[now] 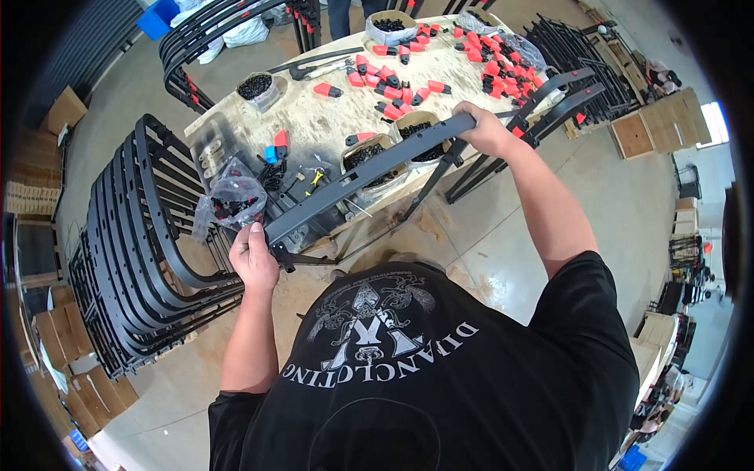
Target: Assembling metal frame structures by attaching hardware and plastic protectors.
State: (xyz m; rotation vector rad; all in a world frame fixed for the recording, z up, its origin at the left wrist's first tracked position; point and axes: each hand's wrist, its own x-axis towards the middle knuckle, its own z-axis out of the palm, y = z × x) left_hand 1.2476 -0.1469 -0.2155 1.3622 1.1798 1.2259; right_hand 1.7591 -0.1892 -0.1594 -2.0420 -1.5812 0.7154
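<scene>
A long black metal tube frame (369, 177) slants across the near side of the workbench (302, 118), held in both hands. My left hand (254, 261) is closed on its lower left end, thumb on top. My right hand (485, 132) grips the upper right end. Thinner black legs hang below the bar on each side. Just beneath it are two open boxes of small black hardware, one nearer the middle (367, 154) and one farther right (416, 128). A clear plastic bag (236, 198) with dark and red parts lies close to my left hand.
Red and black plastic pieces (503, 72) are scattered over the bench. More hardware fills tubs at the left (256, 89) and back (389, 28). Curved black frames (141, 235) stand nested at the left; others (577, 85) lean at the right. Cardboard boxes (75, 345) line the left wall.
</scene>
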